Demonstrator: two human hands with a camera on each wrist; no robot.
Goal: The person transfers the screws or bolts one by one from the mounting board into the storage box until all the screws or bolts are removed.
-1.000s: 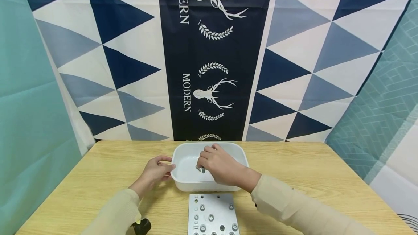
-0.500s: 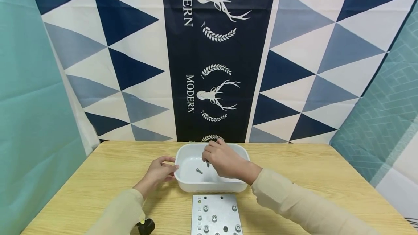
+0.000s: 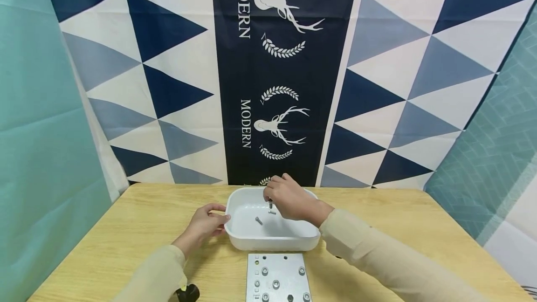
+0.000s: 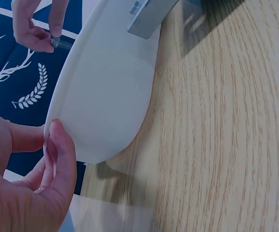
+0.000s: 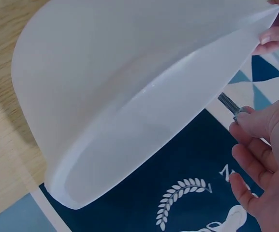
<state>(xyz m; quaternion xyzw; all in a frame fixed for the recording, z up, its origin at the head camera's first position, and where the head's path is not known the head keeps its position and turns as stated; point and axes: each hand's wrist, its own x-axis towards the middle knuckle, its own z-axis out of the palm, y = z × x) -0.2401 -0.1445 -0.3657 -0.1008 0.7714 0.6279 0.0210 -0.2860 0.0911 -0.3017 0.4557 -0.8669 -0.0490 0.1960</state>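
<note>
My left hand (image 3: 205,223) grips the left rim of a white plastic tub (image 3: 274,243), thumb and fingers on either side of the wall. Over the tub's inside, my right hand (image 3: 291,199) pinches a small threaded bolt (image 5: 230,104) between thumb and fingertips. In the right wrist view the bolt's threaded end points away from the fingers. Two loose objects lie on the tub's floor in the head view: one bolt (image 3: 258,221) left of centre and another small bolt (image 3: 272,212) just below the held one.
A silver metal plate (image 3: 289,262) with several socket-head bolts and some holes lies on the wooden table (image 3: 369,246) in front of the tub. A black rounded object (image 3: 189,292) sits beside my left sleeve. Patterned cloth (image 3: 289,73) hangs behind the table.
My right hand has risen a little toward the back of the tub with its bolt. One more bolt now shows on the tub's floor. The left hand keeps its hold on the rim.
</note>
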